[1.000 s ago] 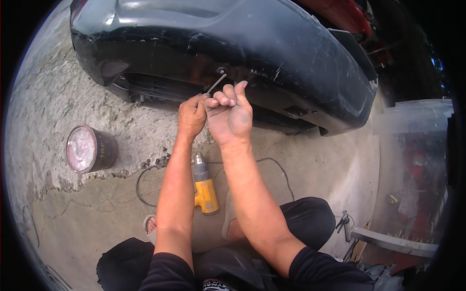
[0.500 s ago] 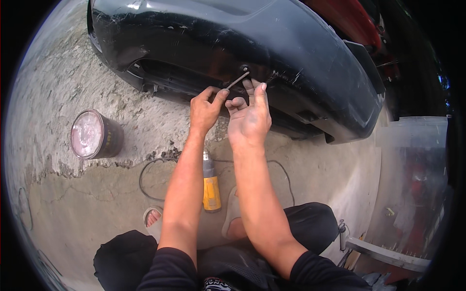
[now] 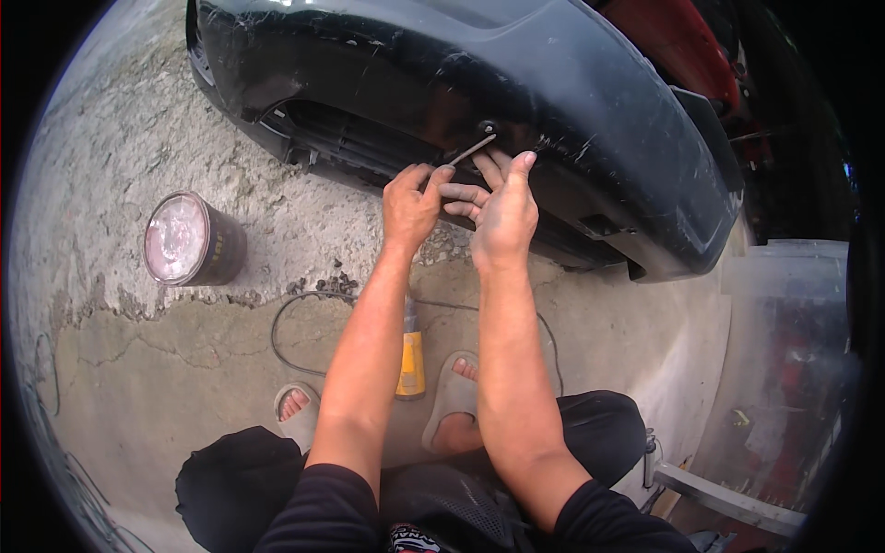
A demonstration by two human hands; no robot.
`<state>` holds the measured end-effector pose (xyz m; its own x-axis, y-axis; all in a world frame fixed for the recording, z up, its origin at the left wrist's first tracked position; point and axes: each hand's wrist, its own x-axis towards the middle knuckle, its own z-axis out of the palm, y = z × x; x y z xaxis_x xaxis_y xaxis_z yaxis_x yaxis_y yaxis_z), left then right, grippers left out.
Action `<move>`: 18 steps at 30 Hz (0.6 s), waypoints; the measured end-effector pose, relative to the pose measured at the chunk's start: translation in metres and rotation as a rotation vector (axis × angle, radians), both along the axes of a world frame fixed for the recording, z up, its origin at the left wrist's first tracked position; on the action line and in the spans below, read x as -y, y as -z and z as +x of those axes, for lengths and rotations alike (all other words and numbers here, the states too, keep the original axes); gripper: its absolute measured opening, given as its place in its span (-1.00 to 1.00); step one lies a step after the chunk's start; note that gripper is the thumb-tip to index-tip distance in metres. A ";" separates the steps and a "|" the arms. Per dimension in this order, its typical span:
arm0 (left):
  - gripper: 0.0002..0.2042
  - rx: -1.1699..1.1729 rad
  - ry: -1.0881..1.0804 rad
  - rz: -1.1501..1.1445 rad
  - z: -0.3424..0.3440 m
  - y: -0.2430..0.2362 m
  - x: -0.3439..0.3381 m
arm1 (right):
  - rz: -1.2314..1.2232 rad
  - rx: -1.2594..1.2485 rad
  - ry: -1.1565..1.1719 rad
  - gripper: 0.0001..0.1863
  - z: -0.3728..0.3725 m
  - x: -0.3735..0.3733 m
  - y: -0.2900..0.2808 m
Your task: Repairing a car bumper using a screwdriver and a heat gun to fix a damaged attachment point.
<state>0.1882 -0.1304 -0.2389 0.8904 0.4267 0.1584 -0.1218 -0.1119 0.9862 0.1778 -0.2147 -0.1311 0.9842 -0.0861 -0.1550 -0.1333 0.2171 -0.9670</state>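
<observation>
Black bumper (image 3: 433, 92), glossy but scratched

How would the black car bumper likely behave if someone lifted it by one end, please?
The black car bumper would probably flex a little, given its long, curved span. It may be light for its size, as it looks like a molded shell. Its smooth, glossy surface could be slippery to grip.
</observation>
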 end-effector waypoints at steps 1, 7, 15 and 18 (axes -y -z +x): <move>-0.68 0.001 0.000 0.003 -0.001 0.000 0.000 | -0.104 0.015 0.008 -0.06 0.000 -0.002 -0.002; -0.67 0.096 -0.086 0.184 -0.003 -0.001 -0.007 | -0.487 0.142 -0.032 -0.04 0.006 0.000 0.008; -0.62 0.006 -0.005 0.070 -0.004 0.005 0.002 | -0.316 0.092 -0.143 -0.22 0.014 0.009 0.015; -0.59 -0.014 0.023 0.013 -0.006 0.006 0.015 | -0.239 0.039 -0.177 -0.21 0.016 0.014 0.018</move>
<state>0.1822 -0.1455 -0.2453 0.9021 0.4041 0.1512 -0.1108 -0.1217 0.9864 0.1940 -0.2285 -0.1494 0.9919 0.0582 -0.1126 -0.1103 -0.0412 -0.9930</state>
